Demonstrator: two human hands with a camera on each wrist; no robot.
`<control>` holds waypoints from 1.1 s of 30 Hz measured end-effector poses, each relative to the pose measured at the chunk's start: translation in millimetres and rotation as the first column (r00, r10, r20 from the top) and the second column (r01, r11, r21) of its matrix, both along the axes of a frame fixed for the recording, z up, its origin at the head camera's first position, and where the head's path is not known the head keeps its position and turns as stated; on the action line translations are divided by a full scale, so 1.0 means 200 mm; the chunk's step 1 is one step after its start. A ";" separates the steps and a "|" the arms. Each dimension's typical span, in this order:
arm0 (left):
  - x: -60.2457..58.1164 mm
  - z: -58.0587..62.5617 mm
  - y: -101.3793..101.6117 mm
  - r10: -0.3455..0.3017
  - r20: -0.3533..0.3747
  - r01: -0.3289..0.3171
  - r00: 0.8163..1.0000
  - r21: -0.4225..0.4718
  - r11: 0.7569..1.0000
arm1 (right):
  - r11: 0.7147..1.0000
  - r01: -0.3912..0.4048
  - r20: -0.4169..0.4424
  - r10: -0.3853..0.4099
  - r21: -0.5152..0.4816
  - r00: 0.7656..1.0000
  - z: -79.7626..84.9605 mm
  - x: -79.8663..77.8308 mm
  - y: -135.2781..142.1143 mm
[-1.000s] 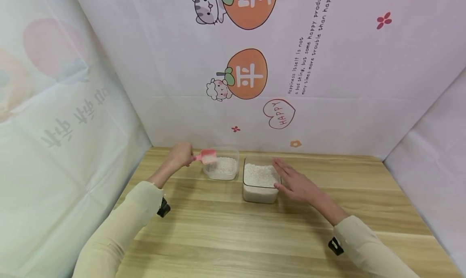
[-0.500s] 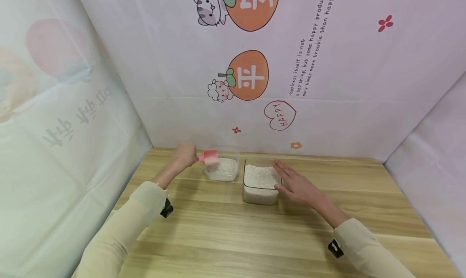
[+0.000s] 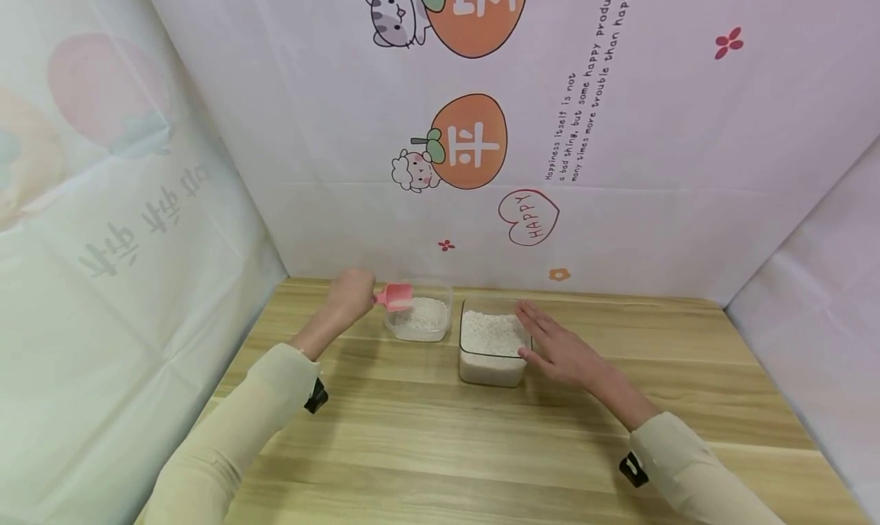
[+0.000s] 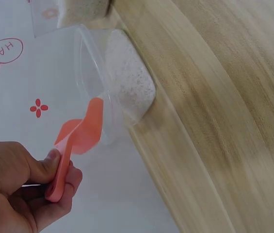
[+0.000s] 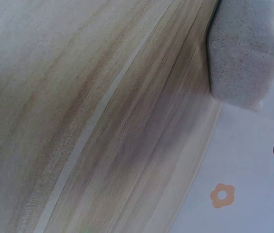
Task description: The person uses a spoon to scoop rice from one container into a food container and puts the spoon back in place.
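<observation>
My left hand (image 3: 349, 296) grips a pink scoop (image 4: 81, 131) by its handle, thumb on top and fingers curled beneath. The scoop is tilted over the left rim of a clear plastic container (image 4: 86, 63), which has a layer of white rice (image 3: 422, 314) in it. To its right stands a deeper clear box (image 3: 493, 371) with a dark rim, filled higher with rice (image 3: 491, 332). My right hand (image 3: 560, 349) rests its extended fingers on that box's right rim. Only an edge of the right hand shows in the right wrist view.
Both containers stand near the back edge of a wooden table (image 3: 440, 448). A printed white cloth (image 3: 330, 166) rises right behind them, and similar cloths hang at the left and right sides.
The pink scoop has tipped further towards the clear container, with less rice showing in it. My left hand has shifted slightly right; the right hand stays on the box's rim.
</observation>
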State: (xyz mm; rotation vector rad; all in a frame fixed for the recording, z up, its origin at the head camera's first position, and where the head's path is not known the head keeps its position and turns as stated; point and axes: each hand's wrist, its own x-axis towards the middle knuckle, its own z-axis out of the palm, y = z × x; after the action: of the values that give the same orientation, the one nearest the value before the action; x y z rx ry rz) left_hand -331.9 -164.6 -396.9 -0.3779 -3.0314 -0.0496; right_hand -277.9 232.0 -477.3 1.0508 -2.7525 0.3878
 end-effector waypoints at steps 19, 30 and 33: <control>0.02 -0.07 0.03 -0.126 -0.208 0.111 0.970 -0.082 0.990 | 1.000 0.003 0.000 -0.003 0.000 1.000 0.00 0.00 0.00; 0.06 0.03 0.03 -0.169 -0.134 0.195 0.976 0.210 0.958 | 1.000 -0.008 -0.014 0.008 -0.011 1.000 0.00 -0.01 0.00; 0.10 0.07 0.07 -0.200 -0.145 0.229 0.969 0.216 0.949 | 1.000 -0.007 -0.014 0.007 -0.007 1.000 0.00 0.00 0.00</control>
State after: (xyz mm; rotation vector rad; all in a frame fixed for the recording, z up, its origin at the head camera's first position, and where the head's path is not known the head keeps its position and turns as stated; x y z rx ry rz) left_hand -312.1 -150.1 -382.9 -0.6611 -2.8093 -0.3769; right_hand -278.4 232.0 -477.6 1.0581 -2.7345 0.3891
